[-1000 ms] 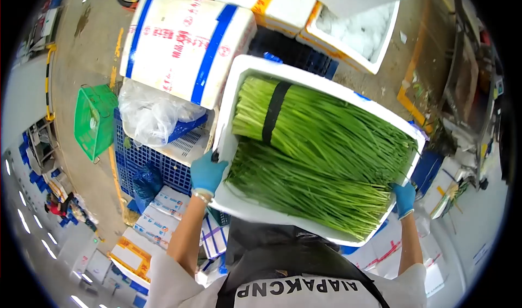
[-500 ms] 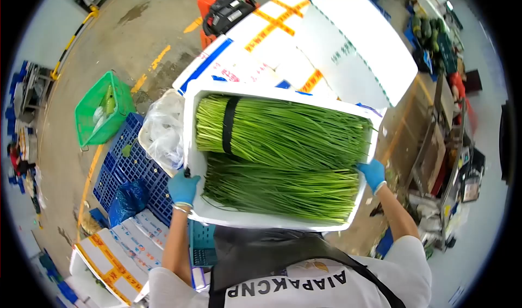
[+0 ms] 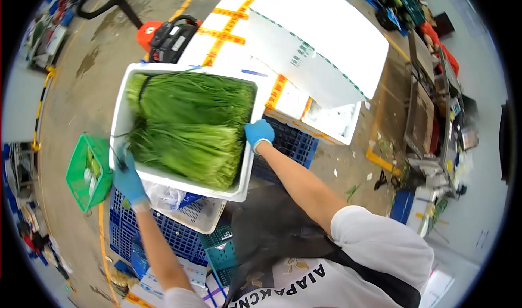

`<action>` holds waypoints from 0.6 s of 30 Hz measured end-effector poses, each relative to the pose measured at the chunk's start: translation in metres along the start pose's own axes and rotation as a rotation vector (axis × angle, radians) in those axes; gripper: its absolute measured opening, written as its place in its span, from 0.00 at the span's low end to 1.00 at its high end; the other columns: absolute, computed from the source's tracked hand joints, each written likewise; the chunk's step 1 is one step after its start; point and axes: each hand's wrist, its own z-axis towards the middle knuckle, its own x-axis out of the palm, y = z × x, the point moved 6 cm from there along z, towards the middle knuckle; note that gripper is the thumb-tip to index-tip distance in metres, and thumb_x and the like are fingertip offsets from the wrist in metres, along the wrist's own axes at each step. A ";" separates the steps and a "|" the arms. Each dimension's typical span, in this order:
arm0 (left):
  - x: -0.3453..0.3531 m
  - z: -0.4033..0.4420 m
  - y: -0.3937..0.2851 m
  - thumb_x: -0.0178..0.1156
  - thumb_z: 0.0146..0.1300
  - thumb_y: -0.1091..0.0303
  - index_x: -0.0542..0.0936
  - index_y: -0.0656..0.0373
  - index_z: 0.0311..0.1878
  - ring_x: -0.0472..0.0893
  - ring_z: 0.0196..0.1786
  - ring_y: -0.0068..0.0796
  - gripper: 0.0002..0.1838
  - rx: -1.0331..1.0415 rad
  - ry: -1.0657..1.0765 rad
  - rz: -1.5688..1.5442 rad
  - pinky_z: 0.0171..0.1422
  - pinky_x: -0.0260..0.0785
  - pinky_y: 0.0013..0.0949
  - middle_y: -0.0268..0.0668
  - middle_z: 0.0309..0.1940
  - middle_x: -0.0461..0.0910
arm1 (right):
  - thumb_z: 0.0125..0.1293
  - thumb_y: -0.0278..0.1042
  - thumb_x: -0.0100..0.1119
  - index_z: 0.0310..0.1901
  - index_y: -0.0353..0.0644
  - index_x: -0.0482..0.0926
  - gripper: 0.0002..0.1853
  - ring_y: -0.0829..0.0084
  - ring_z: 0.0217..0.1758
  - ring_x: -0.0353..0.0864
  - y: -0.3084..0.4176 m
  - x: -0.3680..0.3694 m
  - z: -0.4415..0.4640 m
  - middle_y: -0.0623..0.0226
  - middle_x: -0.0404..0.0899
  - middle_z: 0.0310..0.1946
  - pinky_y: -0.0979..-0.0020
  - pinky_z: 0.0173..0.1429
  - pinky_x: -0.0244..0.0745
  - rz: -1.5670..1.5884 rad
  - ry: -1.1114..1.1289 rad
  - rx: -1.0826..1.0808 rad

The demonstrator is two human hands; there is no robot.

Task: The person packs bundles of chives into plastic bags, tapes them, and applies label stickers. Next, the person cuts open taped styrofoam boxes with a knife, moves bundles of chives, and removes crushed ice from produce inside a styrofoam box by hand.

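Observation:
A white foam box [image 3: 179,184] full of long green chives [image 3: 190,109] is held at my front left, tilted in the view. A dark band shows around the chives at the box's left end. My left hand [image 3: 129,180], in a blue glove, grips the near left corner; its fingertips are blurred, with something dark beside them. On the near right side, my right hand [image 3: 259,133], also gloved in blue, is closed on the rim. The fingers under the box are hidden.
Taped white foam boxes [image 3: 217,33] with a large white lid [image 3: 331,30] stand beyond the box, beside a red-and-black pallet jack [image 3: 171,39]. A green crate [image 3: 87,172] is on the left. Blue pallets [image 3: 122,221] and a white basket [image 3: 198,213] lie below.
The foam box of chives has moved left with both hands on it, uncovering the blue pallet and an open foam box on the right. My view has shifted too.

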 end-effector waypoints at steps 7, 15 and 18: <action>0.078 -0.214 -0.089 0.58 0.65 0.75 0.77 0.70 0.54 0.79 0.52 0.30 0.15 -0.129 0.019 -0.134 0.57 0.70 0.31 0.44 0.54 0.79 | 0.58 0.46 0.57 0.43 0.30 0.75 0.23 0.46 0.45 0.81 0.005 0.003 0.008 0.42 0.81 0.39 0.54 0.49 0.77 0.075 0.146 0.033; 0.199 -0.256 -0.223 0.55 0.67 0.75 0.77 0.71 0.50 0.79 0.41 0.25 0.12 -0.245 0.076 -0.378 0.48 0.72 0.26 0.39 0.46 0.81 | 0.56 0.61 0.63 0.52 0.33 0.74 0.35 0.62 0.43 0.82 -0.042 -0.064 0.027 0.52 0.80 0.41 0.63 0.50 0.76 0.186 1.011 -0.603; 0.224 -0.334 -0.240 0.54 0.66 0.77 0.78 0.70 0.49 0.80 0.39 0.24 0.11 -0.495 0.001 -0.345 0.45 0.73 0.25 0.40 0.44 0.81 | 0.60 0.51 0.62 0.55 0.33 0.74 0.30 0.59 0.49 0.80 -0.087 -0.246 0.071 0.49 0.79 0.49 0.64 0.55 0.74 0.412 0.712 -0.831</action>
